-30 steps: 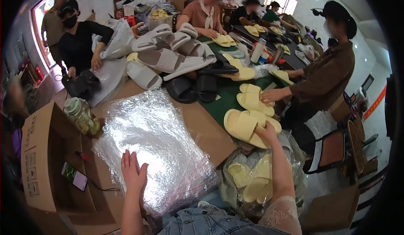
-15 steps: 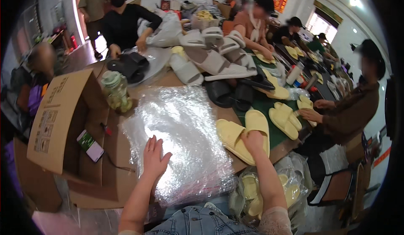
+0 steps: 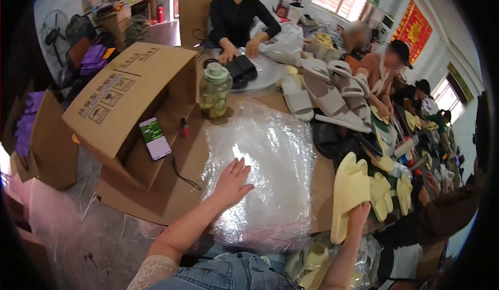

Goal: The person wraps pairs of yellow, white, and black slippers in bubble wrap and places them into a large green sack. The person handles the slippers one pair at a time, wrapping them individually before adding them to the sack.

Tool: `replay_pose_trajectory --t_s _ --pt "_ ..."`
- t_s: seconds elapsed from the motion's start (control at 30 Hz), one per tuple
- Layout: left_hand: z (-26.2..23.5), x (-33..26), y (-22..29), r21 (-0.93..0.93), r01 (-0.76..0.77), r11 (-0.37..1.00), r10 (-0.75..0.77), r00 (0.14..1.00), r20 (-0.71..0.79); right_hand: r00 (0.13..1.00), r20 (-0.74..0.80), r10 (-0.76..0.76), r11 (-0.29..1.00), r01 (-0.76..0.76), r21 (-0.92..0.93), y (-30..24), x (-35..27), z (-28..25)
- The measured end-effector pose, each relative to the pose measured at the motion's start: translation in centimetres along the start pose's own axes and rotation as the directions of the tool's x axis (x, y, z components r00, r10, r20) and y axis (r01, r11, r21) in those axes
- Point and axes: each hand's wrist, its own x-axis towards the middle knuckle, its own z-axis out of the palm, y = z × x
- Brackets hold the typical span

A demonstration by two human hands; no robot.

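Note:
My left hand lies flat, fingers out, on a stack of clear plastic bags in front of me. My right hand is closed on the near edge of a pair of pale yellow slippers. They are tilted up on edge at the right side of the bags, one partly hiding the other. More yellow slippers lie just beyond them. Behind is a heap of grey and beige slippers, with black ones at its near side.
An open cardboard box on its side holds a phone. Beside it stand a small red bottle and a lidded jar. Across the table a co-worker handles black slippers. Bagged yellow slippers sit below the table's near edge.
My right hand has closed on the yellow slippers and tipped them up from lying flat. The view has swung left. My left hand stays on the bags.

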Motion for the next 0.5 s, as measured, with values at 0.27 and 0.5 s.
replay_pose_trajectory --t_s 0.27,0.5 --pt "-0.2 0.1 -0.1 -0.006 -0.041 0.999 0.041 0.999 0.028 0.84 0.517 0.164 0.816 0.179 -0.55 -0.2 -4.4 9.2" --pt "0.1 0.2 -0.5 0.057 -0.061 0.997 0.059 0.997 0.04 0.809 0.588 0.0 0.503 0.508 -0.699 6.5 -5.4 12.6"
